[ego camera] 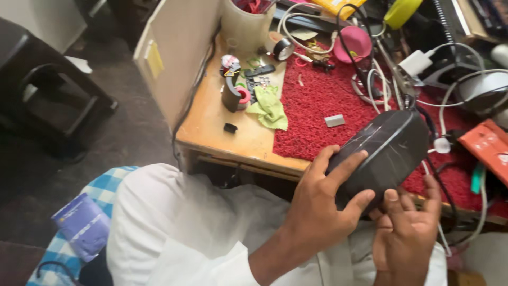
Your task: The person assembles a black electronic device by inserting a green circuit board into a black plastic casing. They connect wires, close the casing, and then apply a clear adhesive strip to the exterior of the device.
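Cluttered wooden bench (233, 139) with red mat (317, 111), cables, green cloth (271, 107). Left hand (317, 206) curled over black curved casing (382, 153) at bench edge; right hand (405, 233) cupping underneath, fingers half-bent against it.

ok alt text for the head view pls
Both hands, left hand and right hand, hold a dark oval device over the edge of a cluttered wooden desk with a red mat, cables and a green cloth.

A glossy black device (389, 151) sits over a red mat (317, 106); at ten o'clock lies a lime-green cloth (270, 107); at eight o'clock, blue-and-white checked fabric (108, 185).
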